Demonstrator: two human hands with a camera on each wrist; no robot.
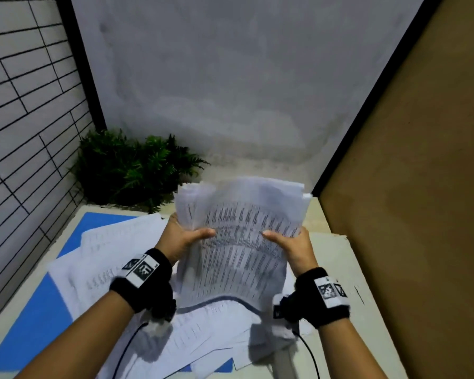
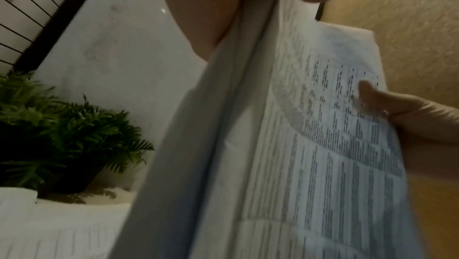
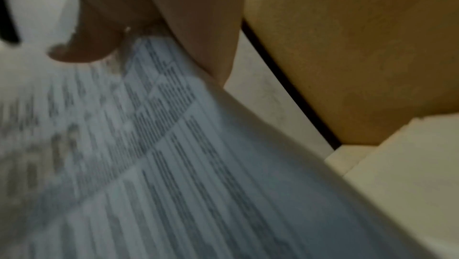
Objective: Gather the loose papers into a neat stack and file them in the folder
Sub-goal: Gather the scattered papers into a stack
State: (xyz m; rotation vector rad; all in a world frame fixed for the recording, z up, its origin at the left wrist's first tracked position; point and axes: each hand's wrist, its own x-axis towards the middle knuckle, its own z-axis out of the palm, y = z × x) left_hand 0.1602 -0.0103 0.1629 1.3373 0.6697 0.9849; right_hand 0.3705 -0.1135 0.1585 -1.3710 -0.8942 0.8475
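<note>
The left hand (image 1: 179,236) and the right hand (image 1: 292,246) both hold one stack (image 1: 238,242) of printed papers, raised above the table (image 1: 337,258). The left hand grips the left edge of the stack, its thumb lying on the front sheet. The right hand grips the right edge in the same way, thumb on the front. The two hands are apart, with the printed sheet between them. The stack stands almost upright and bends a little; its top edges are uneven, some sheets standing higher than others. The print is rows of small dark text, too blurred to read.

Under the hands, loose sheets (image 1: 115,258) lie spread on a blue folder (image 1: 36,318), which lies flat on the table at the left. More sheets lie below the stack, near the front edge of the table.

A green plant (image 1: 132,168) stands at the far left corner, behind the folder. A brown board (image 1: 411,187) rises on the right side. Both wrists wear black bands (image 1: 145,280) with printed markers
</note>
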